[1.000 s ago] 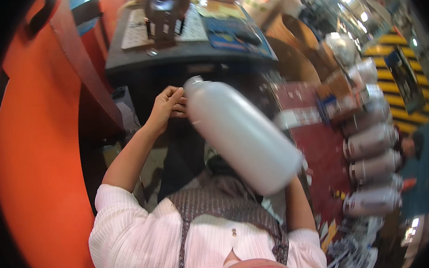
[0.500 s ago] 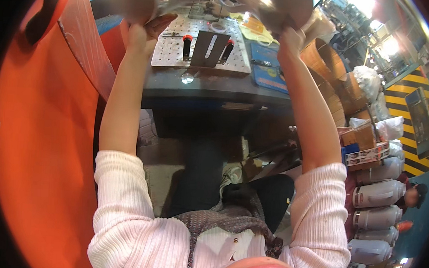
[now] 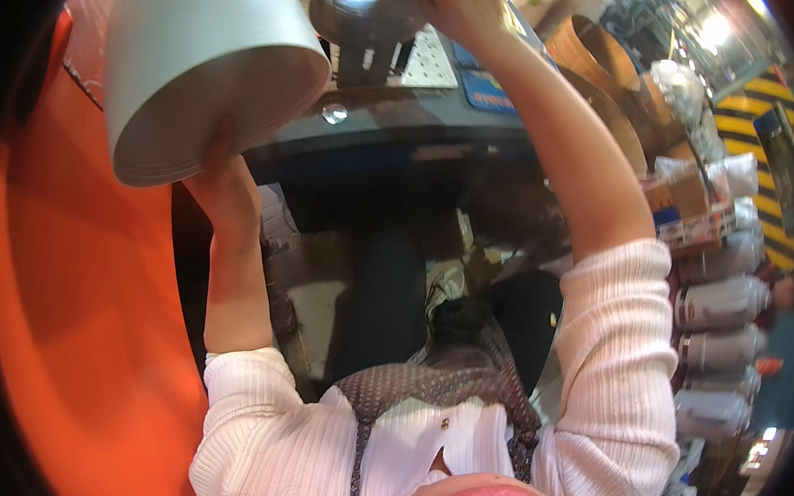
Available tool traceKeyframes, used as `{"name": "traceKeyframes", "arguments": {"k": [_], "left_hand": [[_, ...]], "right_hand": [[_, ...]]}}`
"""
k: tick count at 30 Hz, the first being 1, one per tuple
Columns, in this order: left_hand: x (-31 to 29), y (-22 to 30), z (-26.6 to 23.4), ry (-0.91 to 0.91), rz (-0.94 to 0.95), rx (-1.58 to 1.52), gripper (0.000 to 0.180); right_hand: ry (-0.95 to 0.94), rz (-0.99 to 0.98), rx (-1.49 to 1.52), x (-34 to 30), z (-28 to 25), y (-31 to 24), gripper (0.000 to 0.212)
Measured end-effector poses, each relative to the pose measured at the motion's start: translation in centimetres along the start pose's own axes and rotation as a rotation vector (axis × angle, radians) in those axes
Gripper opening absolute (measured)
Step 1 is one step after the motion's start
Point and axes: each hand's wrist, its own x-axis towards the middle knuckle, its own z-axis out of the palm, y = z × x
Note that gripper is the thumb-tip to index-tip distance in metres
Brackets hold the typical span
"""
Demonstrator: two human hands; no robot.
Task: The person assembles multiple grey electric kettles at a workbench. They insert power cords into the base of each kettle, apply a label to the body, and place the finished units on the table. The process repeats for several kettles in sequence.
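Observation:
A large pale grey tapered shell [image 3: 212, 14] hangs tilted at the upper left, its open round end toward me. My left hand [image 3: 225, 181] grips its lower rim, with fingers reaching inside the opening. At the top centre, my right hand [image 3: 468, 9] is closed on a shiny metal vessel [image 3: 360, 8], cut off by the upper edge of the picture. Behind and below the vessel, a dark upright plate [image 3: 371, 60] and a white perforated board [image 3: 432, 63] show in part. The shell and vessel hide much of the board.
The dark bench edge [image 3: 377, 112] runs below the board, with a blue sheet [image 3: 486, 91] on it. An orange surface [image 3: 80, 303] fills the left. Rightward are brown curved bands [image 3: 596, 56], a white basket [image 3: 699, 223], several grey jugs [image 3: 722, 301] and part of another person [image 3: 785, 291].
My left hand has come nearer, and the pale shell now shows large at the upper left. The right hand has moved up and leftward with the metal vessel. The view has shifted somewhat.

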Motion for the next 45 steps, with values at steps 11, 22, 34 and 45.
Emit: {"name": "traceKeyframes", "arguments": {"k": [11, 22, 34, 45], "left_hand": [[-10.6, 6.2, 2.2, -0.619, 0.612, 0.745, 0.142], [-17.5, -1.8, 11.9, -0.754, -1.012, -0.327, 0.046], [-22.5, 2.3, 21.3, -1.072, -0.959, -0.454, 0.042], [-23.3, -6.3, 12.4, -0.662, -1.242, -0.304, 0.043]], "right_hand": [[-0.132, 0.332, 1.084, -11.9, -20.2, -7.5, 0.071], [-0.859, 1.266, 0.948, -36.8, -51.4, -15.5, 0.052], [-1.190, 2.367, -1.598, -54.2, -88.1, -51.7, 0.060], [-1.534, 2.698, -0.468, -54.3, -83.6, -41.1, 0.057]]}}
